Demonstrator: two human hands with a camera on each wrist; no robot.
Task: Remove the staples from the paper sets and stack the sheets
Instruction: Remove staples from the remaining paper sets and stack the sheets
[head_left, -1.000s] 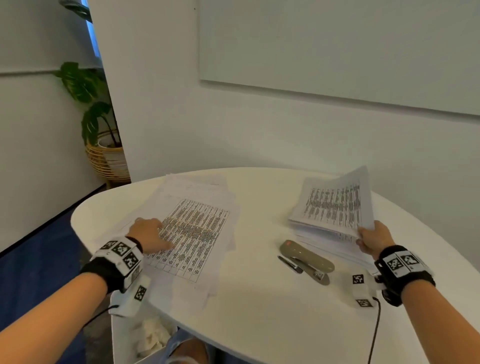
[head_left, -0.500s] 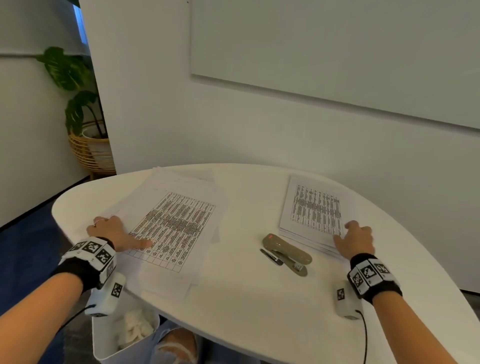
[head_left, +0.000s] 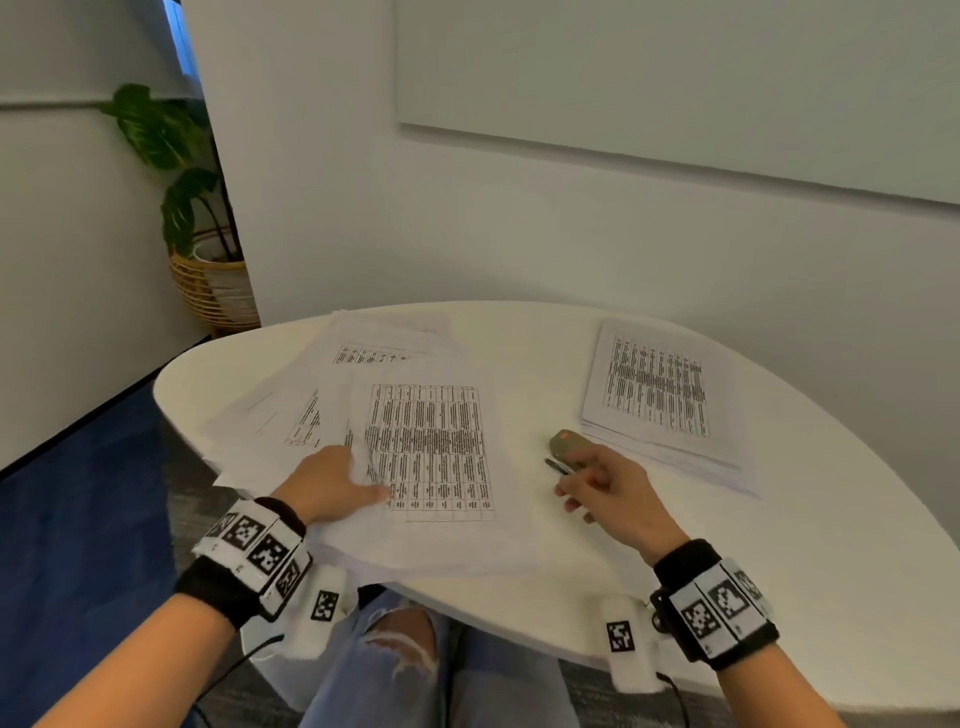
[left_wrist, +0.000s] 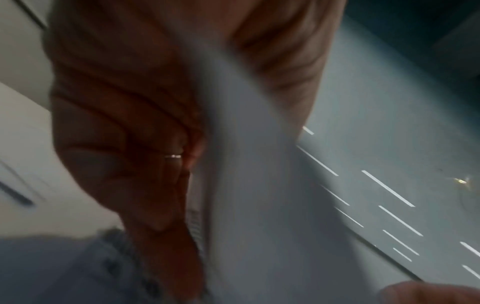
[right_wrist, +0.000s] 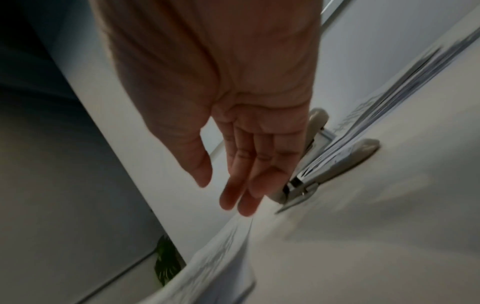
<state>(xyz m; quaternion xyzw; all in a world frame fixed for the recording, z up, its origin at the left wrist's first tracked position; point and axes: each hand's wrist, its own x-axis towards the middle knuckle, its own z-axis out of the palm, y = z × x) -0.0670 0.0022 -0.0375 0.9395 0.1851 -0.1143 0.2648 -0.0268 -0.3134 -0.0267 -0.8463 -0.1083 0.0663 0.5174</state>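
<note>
Right hand (head_left: 610, 491) fingers (right_wrist: 244, 193) loosely extended, holding nothing, hovering just over the near end of the stapler-type remover (head_left: 566, 447); it's the nearer hand by far. In the right wrist view the tool (right_wrist: 337, 164) lies just past the fingertips, slightly to their right, touching or nearly so, can't tell which. Tool's long axis runs diagonally on the table (head_left: 779, 571), from near the hand toward the far left. Likely next move is closing on it, so the hand needs to wrap across that axis. Left hand (head_left: 324, 486) grips the near left edge of the top paper set (head_left: 431, 447), thumb on top and fingers (left_wrist: 116, 123) curled under the sheet, which is lifted a bit at that edge. That set sits on a loose spread pile (head_left: 291, 410) by the table's left edge. Farther, toward the far right edge, the squared stack of sheets (head_left: 660, 395), well apart from both hands.
</note>
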